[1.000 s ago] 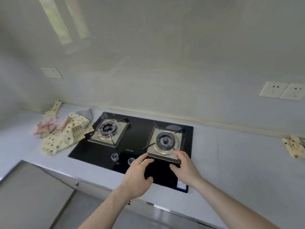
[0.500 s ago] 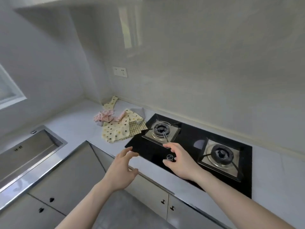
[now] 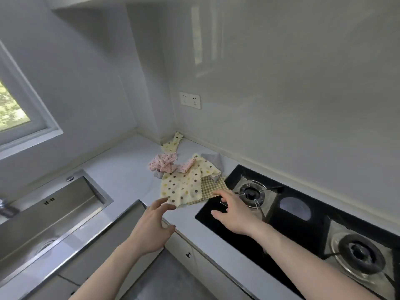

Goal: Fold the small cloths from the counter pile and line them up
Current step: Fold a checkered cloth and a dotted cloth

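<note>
A pile of small cloths lies in the counter corner: a yellow dotted cloth [image 3: 184, 187] on top, a checked cloth [image 3: 211, 187] under its right side, a pink dotted cloth [image 3: 163, 164] behind, a grey cloth [image 3: 214, 162] at the back, and another yellow dotted cloth [image 3: 172, 144] against the wall. My left hand [image 3: 152, 226] hovers open just short of the yellow cloth's near corner. My right hand [image 3: 234, 211] is open over the hob's left edge, its fingertips at the checked cloth's near edge. Neither hand holds anything.
A black glass hob [image 3: 294, 230] with two gas burners [image 3: 252, 193] [image 3: 361, 254] lies to the right of the pile. A steel sink [image 3: 49, 217] is set in the counter on the left. The white counter [image 3: 123, 169] runs around the corner; sockets [image 3: 190, 100] sit on the wall.
My view has swung left from the hob to the cloth pile. Both hands have moved left and forward, from over the hob to the near edge of the pile.
</note>
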`<state>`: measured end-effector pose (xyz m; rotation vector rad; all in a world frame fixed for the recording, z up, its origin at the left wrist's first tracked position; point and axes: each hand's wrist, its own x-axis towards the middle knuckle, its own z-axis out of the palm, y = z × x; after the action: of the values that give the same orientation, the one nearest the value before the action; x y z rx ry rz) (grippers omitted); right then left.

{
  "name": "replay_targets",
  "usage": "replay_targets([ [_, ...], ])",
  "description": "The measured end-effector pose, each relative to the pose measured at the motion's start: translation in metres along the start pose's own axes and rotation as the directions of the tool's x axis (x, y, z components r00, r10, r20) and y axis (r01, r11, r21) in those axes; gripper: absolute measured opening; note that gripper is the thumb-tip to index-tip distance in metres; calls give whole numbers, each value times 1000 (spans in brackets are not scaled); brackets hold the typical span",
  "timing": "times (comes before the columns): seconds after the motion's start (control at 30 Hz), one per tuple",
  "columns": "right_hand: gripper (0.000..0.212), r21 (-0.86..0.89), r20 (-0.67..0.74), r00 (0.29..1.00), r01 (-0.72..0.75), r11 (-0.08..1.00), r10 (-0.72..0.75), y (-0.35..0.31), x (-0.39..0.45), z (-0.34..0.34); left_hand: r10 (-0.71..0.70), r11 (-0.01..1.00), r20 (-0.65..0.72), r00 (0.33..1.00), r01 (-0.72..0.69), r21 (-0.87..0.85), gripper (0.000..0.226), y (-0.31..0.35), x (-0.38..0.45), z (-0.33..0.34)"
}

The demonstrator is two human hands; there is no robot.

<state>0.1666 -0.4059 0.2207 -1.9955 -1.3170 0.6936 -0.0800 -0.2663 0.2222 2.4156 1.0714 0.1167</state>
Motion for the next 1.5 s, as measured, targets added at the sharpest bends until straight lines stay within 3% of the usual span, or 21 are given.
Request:
replay_targets([
  [0.37, 58, 58, 45, 993, -110, 992, 107, -9, 85, 77, -32, 999, 143, 989, 27, 33, 55, -98, 91, -26],
  [0.7, 53, 31, -87, 945, -314, 949, 315, -1, 180, 173, 103, 990, 426, 899, -134, 43, 60, -213, 223, 1],
  [0.87, 51, -24, -164, 911, -386, 922, 377, 14, 216, 207, 180, 974, 474, 862, -224, 36, 67, -248, 252, 30],
  [1.07, 55, -148, -235, 913, -374, 915, 335, 56, 244, 242, 349, 930, 379, 857, -367, -26, 69, -268, 287, 79],
  [1.27, 40, -215, -485, 857, -306, 927, 171, 92, 247, 283, 477, 871, -45, 878, -479, -108, 28, -288, 294, 130],
  [1.43, 22, -307, -579, 815, -203, 930, -13, 101, 246, 299, 534, 831, -142, 833, -549, -93, 9, -295, 294, 139],
  [1.5, 17, -305, -592, 804, -165, 938, -51, 105, 245, 304, 541, 825, -166, 824, -559, -85, 14, -297, 293, 141],
])
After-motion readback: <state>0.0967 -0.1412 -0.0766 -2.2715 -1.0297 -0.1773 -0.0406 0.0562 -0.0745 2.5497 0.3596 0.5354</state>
